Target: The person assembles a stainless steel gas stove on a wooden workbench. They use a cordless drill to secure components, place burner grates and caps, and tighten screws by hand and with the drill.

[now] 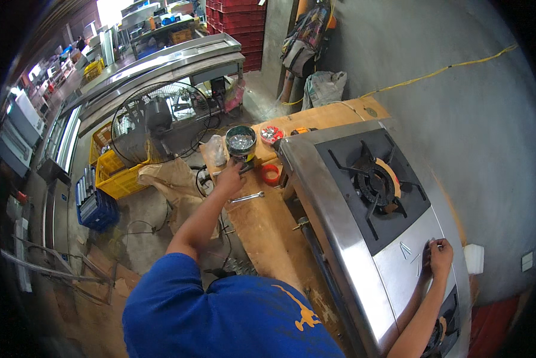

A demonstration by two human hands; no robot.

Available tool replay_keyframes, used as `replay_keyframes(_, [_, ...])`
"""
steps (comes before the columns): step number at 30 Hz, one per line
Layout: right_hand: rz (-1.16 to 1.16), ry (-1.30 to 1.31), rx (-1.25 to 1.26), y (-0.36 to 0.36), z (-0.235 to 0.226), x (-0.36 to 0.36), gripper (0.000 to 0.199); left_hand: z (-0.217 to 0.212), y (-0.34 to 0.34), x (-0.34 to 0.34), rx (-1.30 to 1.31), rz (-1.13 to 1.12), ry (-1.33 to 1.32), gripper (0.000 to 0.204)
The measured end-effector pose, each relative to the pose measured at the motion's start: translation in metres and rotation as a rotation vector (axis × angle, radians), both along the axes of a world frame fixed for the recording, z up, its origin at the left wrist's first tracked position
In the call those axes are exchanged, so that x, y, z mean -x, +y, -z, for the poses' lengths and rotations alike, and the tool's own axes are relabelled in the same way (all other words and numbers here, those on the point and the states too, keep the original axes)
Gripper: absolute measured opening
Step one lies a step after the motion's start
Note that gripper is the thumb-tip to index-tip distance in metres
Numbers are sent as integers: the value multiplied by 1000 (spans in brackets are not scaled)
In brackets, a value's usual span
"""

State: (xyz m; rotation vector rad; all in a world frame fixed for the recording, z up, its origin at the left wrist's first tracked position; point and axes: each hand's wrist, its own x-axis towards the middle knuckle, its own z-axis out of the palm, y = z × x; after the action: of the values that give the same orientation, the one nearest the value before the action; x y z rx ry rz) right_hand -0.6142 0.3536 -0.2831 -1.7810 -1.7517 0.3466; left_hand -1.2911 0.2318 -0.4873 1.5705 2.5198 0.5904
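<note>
My left hand [230, 177] reaches forward over the wooden workbench [268, 230], fingers closed at the base of a round tin [241, 142] filled with small metal parts. What it grips is hidden. A metal wrench [247, 197] lies just below that hand. My right hand [440, 256] rests on the steel top of a stainless gas stove [339, 221], fingers pinched on a small screw at the panel. Two loose screws [405, 249] lie left of that hand. The black burner [375, 182] sits further back.
A red tape roll [271, 174] and a red dish of small parts [272, 133] lie near the tin. A standing fan [157, 122], yellow crates [115, 173] and a blue crate [97, 209] stand left. A grey wall runs along the right, with bags [306, 42] behind.
</note>
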Motion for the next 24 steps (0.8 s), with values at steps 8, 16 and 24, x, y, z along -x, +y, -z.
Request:
replay_keyframes(8, [-28, 83, 49, -5, -10, 8, 18, 0, 17, 4, 40, -31, 30, 64])
replay_keyframes(16, [64, 29, 41, 0, -3, 7, 19, 19, 50, 8, 0, -302, -73, 37])
replay_keyframes(24, [9, 71, 67, -16, -21, 20, 18, 23, 55, 1, -113, -424, -123, 28])
